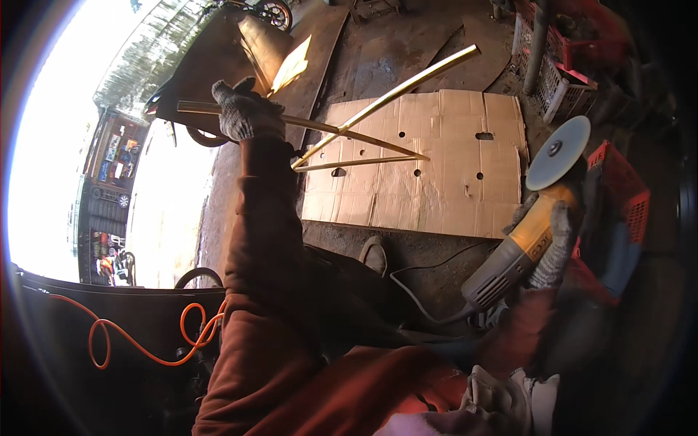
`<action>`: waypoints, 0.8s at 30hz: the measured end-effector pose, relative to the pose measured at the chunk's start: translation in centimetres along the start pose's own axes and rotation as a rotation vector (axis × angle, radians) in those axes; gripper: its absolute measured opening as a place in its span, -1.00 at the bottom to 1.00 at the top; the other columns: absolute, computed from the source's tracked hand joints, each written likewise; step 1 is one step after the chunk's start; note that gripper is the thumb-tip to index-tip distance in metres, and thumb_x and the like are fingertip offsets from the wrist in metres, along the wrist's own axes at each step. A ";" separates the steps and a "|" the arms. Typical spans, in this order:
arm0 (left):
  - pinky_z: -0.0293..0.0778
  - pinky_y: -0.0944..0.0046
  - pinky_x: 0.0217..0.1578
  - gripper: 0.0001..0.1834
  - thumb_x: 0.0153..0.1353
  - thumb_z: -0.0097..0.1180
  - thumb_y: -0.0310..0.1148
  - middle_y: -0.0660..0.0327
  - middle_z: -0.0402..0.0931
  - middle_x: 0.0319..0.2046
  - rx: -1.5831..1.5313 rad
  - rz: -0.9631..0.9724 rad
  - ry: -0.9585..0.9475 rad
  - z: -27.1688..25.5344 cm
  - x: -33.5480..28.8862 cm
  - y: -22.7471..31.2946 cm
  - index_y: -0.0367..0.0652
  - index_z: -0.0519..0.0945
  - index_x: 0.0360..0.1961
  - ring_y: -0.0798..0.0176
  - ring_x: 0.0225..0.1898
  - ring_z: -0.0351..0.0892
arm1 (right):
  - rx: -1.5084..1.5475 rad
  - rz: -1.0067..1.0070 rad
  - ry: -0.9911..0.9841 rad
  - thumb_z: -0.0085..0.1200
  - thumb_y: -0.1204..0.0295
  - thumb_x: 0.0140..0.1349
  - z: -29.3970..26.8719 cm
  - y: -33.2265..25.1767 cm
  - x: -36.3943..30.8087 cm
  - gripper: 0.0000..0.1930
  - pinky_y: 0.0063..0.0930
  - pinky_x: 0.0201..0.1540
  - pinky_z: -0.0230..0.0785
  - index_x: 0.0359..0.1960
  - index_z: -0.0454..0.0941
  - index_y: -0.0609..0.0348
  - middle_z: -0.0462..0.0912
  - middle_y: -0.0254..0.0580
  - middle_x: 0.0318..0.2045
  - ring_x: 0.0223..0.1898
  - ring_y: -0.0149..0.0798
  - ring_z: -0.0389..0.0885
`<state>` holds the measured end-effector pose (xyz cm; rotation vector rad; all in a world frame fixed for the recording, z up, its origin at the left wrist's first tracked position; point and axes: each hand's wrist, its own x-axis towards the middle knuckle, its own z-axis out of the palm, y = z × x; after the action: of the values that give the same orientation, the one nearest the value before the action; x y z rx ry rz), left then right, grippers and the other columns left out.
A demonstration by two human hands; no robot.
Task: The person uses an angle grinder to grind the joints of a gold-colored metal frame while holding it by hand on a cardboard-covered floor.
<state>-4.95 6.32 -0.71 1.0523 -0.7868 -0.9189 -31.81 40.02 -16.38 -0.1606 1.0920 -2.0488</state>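
Observation:
My left hand (249,112), in a grey knit glove, is closed around one bar of a gold-coloured metal tube frame (407,89). The frame's bars cross and meet at angles, and it is held up over a flattened cardboard sheet (407,200). At the right, my right hand (556,247), also gloved, grips an angle grinder (512,258) with a yellow and grey body. Its pale round disc (558,154) points up and away, apart from the frame. Whether the disc is spinning cannot be told.
The grinder's dark cord (407,294) curves across the floor near a shoe (375,256). Red plastic crates (625,192) stand close on the right, with a pale crate (567,98) beyond. An orange coiled hose (138,347) lies at lower left. A motorcycle wheel (275,13) shows far back.

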 end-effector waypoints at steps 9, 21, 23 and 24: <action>0.35 0.19 -0.72 -0.40 0.35 -0.10 0.17 0.31 0.23 -0.78 0.027 0.031 -0.040 -0.4 -1.2 -2.3 -0.22 0.60 -0.37 0.27 -0.82 0.19 | -0.367 0.002 -0.197 0.39 0.56 -0.03 2.4 18.3 1.6 -0.24 -0.28 -0.03 0.55 0.20 0.20 -0.06 0.47 -0.17 -0.04 -0.10 -0.23 0.54; 0.37 0.31 -0.62 -0.85 0.38 -0.11 -0.35 0.26 0.39 -0.51 0.952 0.683 -0.414 -5.4 0.9 1.6 -0.09 0.31 -0.08 0.38 -0.64 0.39 | -0.844 0.046 -0.256 0.45 0.27 -0.03 5.3 20.9 2.8 -0.17 -0.20 0.06 0.48 0.23 0.16 -0.02 0.60 0.04 -0.03 0.00 -0.03 0.64; 0.40 0.32 -0.59 -0.82 0.35 -0.10 -0.45 0.26 0.40 -0.43 1.144 0.821 -0.461 -5.6 1.3 1.9 -0.05 0.26 -0.06 0.40 -0.60 0.42 | -0.830 0.013 -0.310 0.41 0.22 0.00 5.4 20.9 3.2 -0.16 -0.12 0.01 0.52 0.24 0.09 -0.03 0.61 0.13 -0.04 -0.03 0.12 0.65; 0.39 0.32 -0.59 -0.85 0.36 -0.10 -0.43 0.27 0.39 -0.42 1.216 0.882 -0.437 -5.6 1.2 2.1 -0.04 0.28 -0.08 0.40 -0.60 0.41 | -0.820 -0.003 -0.340 0.39 0.20 0.01 5.6 20.9 3.4 -0.16 -0.07 -0.02 0.53 0.25 0.06 -0.04 0.61 0.17 -0.05 -0.05 0.19 0.66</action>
<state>0.96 7.68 -0.35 1.2938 -2.0931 0.2210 -19.40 27.50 -29.28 -0.8796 1.6288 -1.3883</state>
